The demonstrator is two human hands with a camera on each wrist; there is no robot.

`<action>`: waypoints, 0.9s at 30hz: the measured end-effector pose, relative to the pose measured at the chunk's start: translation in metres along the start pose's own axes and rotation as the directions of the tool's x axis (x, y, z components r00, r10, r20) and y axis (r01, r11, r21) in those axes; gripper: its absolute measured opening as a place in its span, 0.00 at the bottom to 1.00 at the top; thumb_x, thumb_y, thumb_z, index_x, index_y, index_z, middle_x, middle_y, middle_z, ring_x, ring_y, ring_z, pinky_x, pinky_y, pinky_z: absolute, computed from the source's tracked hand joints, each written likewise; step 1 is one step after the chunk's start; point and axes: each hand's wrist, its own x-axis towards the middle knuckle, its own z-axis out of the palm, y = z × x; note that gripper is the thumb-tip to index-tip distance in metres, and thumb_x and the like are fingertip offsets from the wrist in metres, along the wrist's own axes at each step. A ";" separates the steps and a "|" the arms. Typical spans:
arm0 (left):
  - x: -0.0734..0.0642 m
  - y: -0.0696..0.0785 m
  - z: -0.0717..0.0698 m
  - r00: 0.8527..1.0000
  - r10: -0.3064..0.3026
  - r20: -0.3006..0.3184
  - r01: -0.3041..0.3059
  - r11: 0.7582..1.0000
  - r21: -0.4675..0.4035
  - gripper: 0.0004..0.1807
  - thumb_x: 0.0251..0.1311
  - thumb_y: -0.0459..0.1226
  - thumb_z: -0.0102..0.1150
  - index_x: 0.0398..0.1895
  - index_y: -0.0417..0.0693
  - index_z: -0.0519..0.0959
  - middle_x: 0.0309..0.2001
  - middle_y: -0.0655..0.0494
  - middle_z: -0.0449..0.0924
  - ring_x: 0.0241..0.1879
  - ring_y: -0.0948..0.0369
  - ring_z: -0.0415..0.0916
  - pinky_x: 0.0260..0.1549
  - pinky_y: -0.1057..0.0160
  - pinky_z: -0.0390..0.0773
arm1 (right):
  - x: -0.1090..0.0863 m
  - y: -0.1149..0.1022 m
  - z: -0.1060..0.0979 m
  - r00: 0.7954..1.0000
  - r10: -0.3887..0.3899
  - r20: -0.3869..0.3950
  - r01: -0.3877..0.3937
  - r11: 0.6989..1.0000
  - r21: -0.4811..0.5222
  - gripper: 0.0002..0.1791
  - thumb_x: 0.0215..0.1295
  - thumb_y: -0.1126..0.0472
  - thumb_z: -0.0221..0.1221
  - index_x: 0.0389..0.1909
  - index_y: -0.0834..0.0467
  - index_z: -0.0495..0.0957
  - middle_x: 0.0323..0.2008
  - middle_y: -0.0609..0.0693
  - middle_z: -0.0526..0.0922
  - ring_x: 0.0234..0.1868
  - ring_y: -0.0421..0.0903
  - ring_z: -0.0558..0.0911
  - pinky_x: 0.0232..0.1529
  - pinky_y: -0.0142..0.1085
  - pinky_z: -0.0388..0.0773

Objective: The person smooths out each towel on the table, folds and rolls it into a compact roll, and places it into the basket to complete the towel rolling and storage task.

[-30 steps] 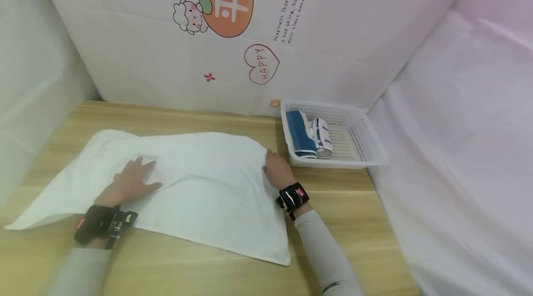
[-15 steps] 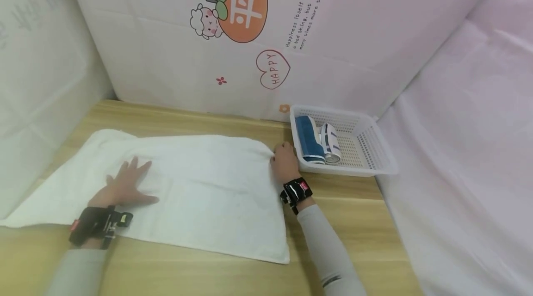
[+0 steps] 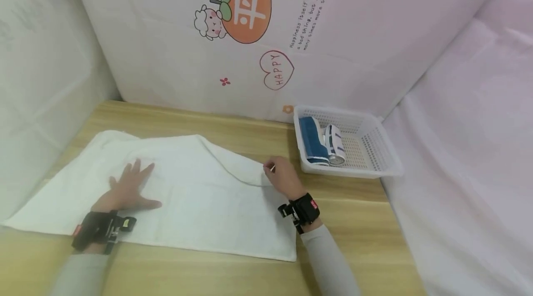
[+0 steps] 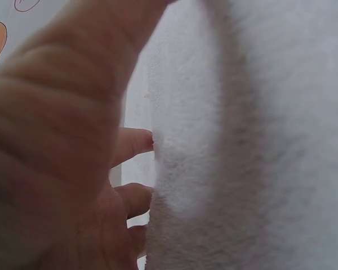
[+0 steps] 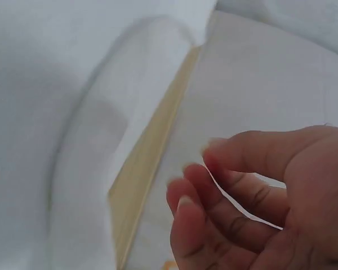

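Observation:
A white towel point(image 3: 175, 194) lies spread on the wooden table in the head view. Its far right part is turned over into a folded flap point(image 3: 245, 169), with a curved edge running towards the right hand. My left hand point(image 3: 127, 189) rests on the towel's left half with fingers spread; the left wrist view shows its thumb and fingers against the fuzzy cloth. Beside the flap is my right hand point(image 3: 285, 178), fingers loosely bent and thumb close to the fingertips. In the right wrist view the towel's edge is apart from the right fingertips point(image 5: 188, 225).
A white plastic basket point(image 3: 370, 173) stands at the back right, holding a rolled blue towel point(image 3: 313, 141) and a rolled white-and-blue striped one point(image 3: 334, 141). White sheeting with printed drawings hangs behind the table point(image 3: 200, 277), and plain sheeting rises at the right.
The right hand has drawn back towards the person after pinching the towel's far right corner, and that corner now lies turned over. The left hand stays spread on the towel.

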 end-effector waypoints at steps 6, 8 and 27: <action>0.000 -0.003 0.003 1.000 0.007 -0.013 -0.007 1.000 0.000 0.68 0.43 0.64 0.74 0.78 0.36 0.49 0.74 0.17 0.31 0.72 0.19 0.28 0.54 0.12 0.29 | 0.001 -0.008 0.014 0.977 0.009 0.212 0.001 0.999 -0.045 0.18 0.64 0.70 0.64 0.55 0.66 0.79 0.49 0.60 0.83 0.50 0.54 0.81 0.50 0.46 0.80; 0.000 -0.003 0.002 1.000 0.009 -0.016 -0.009 1.000 0.003 0.68 0.44 0.63 0.74 0.78 0.36 0.49 0.74 0.17 0.31 0.72 0.20 0.28 0.54 0.12 0.29 | 0.007 -0.005 0.018 0.977 0.034 0.210 -0.012 0.994 -0.105 0.21 0.62 0.69 0.66 0.57 0.65 0.79 0.51 0.60 0.81 0.53 0.55 0.79 0.53 0.47 0.78; -0.007 0.008 0.006 0.999 -0.013 -0.042 0.014 1.000 0.011 0.66 0.45 0.63 0.73 0.77 0.34 0.52 0.75 0.19 0.34 0.72 0.20 0.32 0.55 0.12 0.32 | 0.089 0.030 -0.023 0.994 0.048 -0.095 -0.068 0.974 -0.218 0.08 0.67 0.71 0.60 0.44 0.69 0.81 0.42 0.65 0.84 0.46 0.61 0.81 0.49 0.52 0.79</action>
